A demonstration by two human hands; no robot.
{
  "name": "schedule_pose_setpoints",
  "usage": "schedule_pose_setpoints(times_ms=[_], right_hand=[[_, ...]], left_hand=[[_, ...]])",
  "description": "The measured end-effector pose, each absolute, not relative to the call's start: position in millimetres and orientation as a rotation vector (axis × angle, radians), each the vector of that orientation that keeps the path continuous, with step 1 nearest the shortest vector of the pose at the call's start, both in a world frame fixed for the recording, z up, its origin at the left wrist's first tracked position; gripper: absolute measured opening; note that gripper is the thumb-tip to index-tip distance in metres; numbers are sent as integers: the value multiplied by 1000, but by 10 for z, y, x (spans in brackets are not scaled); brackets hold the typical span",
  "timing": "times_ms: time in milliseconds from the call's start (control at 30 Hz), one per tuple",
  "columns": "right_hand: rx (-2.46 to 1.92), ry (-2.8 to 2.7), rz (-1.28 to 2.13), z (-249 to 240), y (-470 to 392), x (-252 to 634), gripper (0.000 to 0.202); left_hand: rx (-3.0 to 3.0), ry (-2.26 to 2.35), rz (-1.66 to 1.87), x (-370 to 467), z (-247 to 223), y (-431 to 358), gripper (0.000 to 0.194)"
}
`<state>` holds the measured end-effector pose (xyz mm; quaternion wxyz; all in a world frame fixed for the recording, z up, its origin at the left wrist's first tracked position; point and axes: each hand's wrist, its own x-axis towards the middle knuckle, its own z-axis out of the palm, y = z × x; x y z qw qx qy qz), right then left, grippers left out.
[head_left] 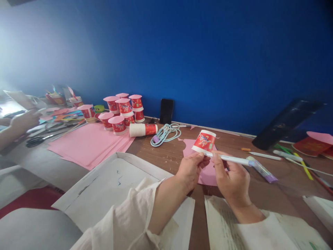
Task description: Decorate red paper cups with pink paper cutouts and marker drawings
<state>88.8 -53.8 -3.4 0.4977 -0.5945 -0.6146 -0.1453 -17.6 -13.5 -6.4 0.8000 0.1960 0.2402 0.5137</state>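
Observation:
A red paper cup (204, 141) with a colourful print is upside down above a pink paper sheet (208, 174). My left hand (191, 170) is closed on the cup near its white rim. In my right hand (232, 177) a white pen (235, 160) lies between thumb and fingers, its front end close to the cup's rim. Whether the pen's tip touches the cup cannot be made out. Just right of the pen's back end, a clear and purple tube (262, 170) rests on the brown table (281, 189).
Pink-topped red cups (117, 124) stand stacked at the left back, beside nested cups (143, 130), a coiled cable (163, 135) and a phone (166, 110). Pink sheets (85, 142) lie left. A black cylinder (283, 125) leans right. Another person's hand (24, 121) shows far left.

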Motion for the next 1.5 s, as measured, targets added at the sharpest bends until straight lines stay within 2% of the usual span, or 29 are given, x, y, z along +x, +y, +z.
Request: schedule_pose_setpoints(times_ms=[233,1500], right_hand=[[-1448,-1469,-404,-30,-537,899,32],[-1432,-1466,-438,-44,-534,892,31]], left_hand=[[375,574,1084,-191,18,-159,7],[331,572,1079,-196,16,-150,4]])
